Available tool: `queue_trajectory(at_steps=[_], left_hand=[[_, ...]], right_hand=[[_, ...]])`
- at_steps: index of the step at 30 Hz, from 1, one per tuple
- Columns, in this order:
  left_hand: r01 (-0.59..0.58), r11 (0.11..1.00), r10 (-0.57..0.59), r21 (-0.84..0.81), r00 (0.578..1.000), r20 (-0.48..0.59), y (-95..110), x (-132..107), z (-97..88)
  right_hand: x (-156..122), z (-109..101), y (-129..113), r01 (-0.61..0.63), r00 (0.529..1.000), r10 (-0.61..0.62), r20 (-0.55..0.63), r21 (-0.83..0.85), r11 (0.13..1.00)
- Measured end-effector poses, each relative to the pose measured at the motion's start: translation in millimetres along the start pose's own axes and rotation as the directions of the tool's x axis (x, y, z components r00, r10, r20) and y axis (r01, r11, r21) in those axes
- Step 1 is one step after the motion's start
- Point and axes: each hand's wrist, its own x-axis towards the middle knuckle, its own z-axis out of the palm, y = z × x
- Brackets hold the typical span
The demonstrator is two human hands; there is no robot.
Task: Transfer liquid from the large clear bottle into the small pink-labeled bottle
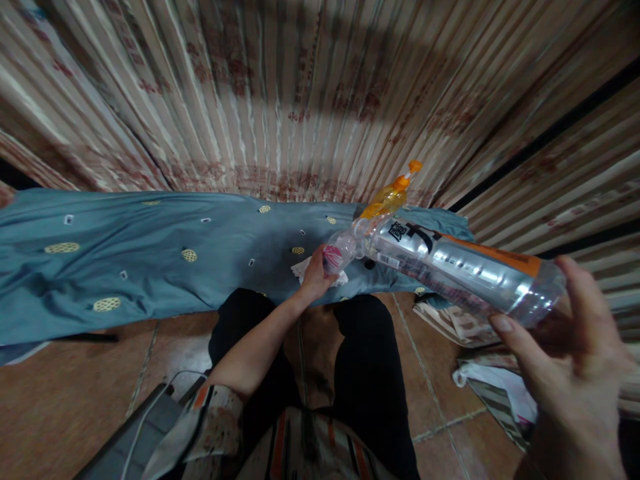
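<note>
My right hand (575, 360) grips the base of a large clear plastic bottle (460, 267) with a silver and orange label. This bottle lies nearly level in the air, its neck pointing left. My left hand (316, 277) is closed around a small clear plastic bottle (336, 255) with pink print. The two bottles' necks come together in front of me; I cannot tell whether they touch. Behind them stands a yellow-orange pump bottle (387, 200) with an orange pump top, partly hidden. A white tissue (301, 267) lies under my left hand.
A teal cloth with yellow pineapple prints (150, 267) covers the long surface before me. Pleated curtains (280, 100) hang behind and to the right. Striped fabric and a white bag (500, 383) lie low on the right. A grey object with a white cable (145, 427) is at lower left.
</note>
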Motion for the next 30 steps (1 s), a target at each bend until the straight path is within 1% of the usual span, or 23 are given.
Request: queue_trajectory(at_steps=[6,12,14,17,20,25,30], left_hand=[[0.000,1.000,-0.001,-0.021,1.000,-0.003,2,0,-0.7],[-0.012,1.000,0.012,-0.011,1.000,0.016,-4,3,-1.0],[-0.014,1.000,0.014,-0.013,1.000,0.010,-5,3,-0.7],[-0.012,1.000,0.012,-0.011,1.000,0.006,-6,2,-0.6],[-0.009,1.000,0.009,0.004,1.000,0.008,-3,2,-1.0],[0.001,1.000,-0.001,0.009,1.000,-0.001,4,1,-1.5],[0.028,1.000,-0.028,0.000,1.000,0.009,11,1,-3.4]], right_hand=[[1,-2,0,-0.006,1.000,0.005,-0.010,-0.050,0.999],[4,0,-2,0.042,0.999,-0.043,-0.016,-0.081,0.996],[5,1,-4,0.031,0.999,-0.033,-0.023,-0.083,0.996],[6,2,-7,-0.022,0.999,0.019,-0.036,-0.075,0.997],[7,2,-9,-0.043,0.998,0.040,-0.050,-0.065,0.997],[8,1,-10,-0.045,0.999,0.043,-0.027,-0.080,0.996],[8,1,-11,-0.001,1.000,0.000,-0.016,-0.072,0.997]])
